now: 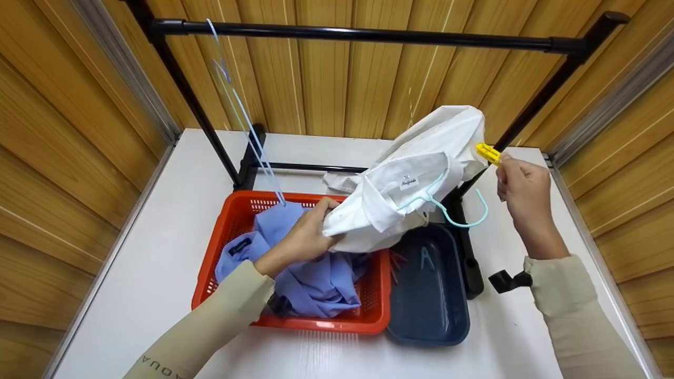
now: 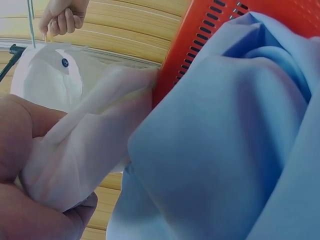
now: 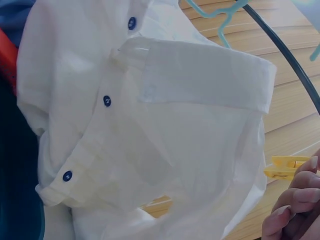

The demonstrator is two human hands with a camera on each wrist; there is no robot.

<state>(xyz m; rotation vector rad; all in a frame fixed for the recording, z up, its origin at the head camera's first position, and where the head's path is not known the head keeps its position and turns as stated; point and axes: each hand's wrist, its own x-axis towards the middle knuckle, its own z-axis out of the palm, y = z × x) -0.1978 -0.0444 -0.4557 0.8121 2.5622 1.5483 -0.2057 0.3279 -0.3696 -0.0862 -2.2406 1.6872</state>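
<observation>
A white button-up shirt (image 1: pixel 379 210) hangs tilted over the baskets, with a mint-green hanger (image 1: pixel 442 205) inside its collar and the hook pointing out to the right. My left hand (image 1: pixel 308 234) grips the shirt near one shoulder, the fabric bunched between thumb and fingers in the left wrist view. My right hand (image 1: pixel 526 189) pinches a yellow clothespin (image 1: pixel 488 153), whose tip meets the shirt's other shoulder edge. Whether the clothespin bites the fabric, I cannot tell. Dark buttons (image 3: pixel 107 101) run down the shirt front in the right wrist view.
A red basket (image 1: pixel 205 273) holds blue-purple clothing (image 1: pixel 321 284). Beside it stands a dark blue basin (image 1: pixel 426 316) with several clothespins, including a teal clothespin (image 1: pixel 426 258). A black rack (image 1: pixel 368 34) spans the back, with a light blue hanger (image 1: pixel 245 105) on its bar at left.
</observation>
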